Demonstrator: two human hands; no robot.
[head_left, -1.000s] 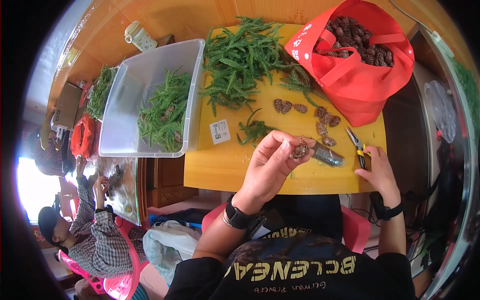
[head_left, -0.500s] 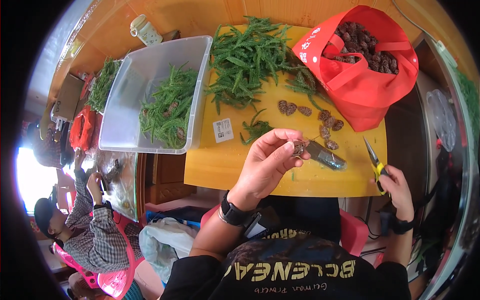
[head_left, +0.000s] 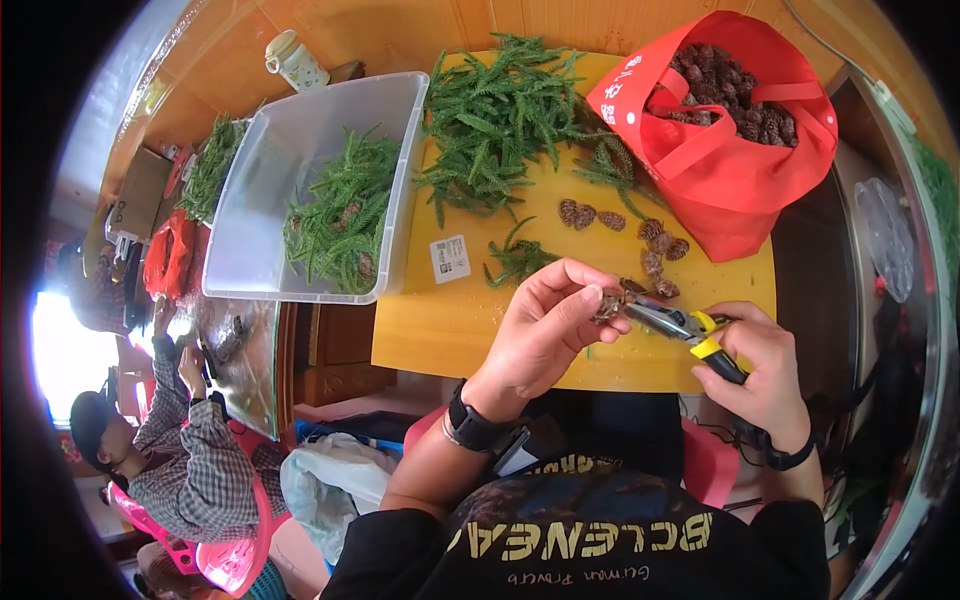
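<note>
A small brown pine cone (head_left: 607, 307) is pinched between the thumb and fingers of my left hand (head_left: 548, 325), over the front part of the yellow table (head_left: 450, 340). My right hand (head_left: 765, 368) grips long-nosed pliers (head_left: 708, 345) by their yellow and black handles. The jaws point left, reaching close to the cone; whether they touch it or a wire on it I cannot tell. Beyond my hands lie several loose pine cones (head_left: 656, 243). A small green sprig (head_left: 520, 260) rests past my left hand. The dark bundle on the table is mostly hidden behind the pliers.
A red bag (head_left: 720, 200) full of pine cones stands at the far right. Green artificial branches (head_left: 500, 120) are heaped at the back, beside a clear plastic bin (head_left: 392, 285) holding more. A white label (head_left: 450, 259) lies on the table. Another person (head_left: 190, 470) works at the left.
My right hand has brought the pliers leftward from the table's right edge to the pine cone. My left hand keeps holding the cone, shifted slightly right.
</note>
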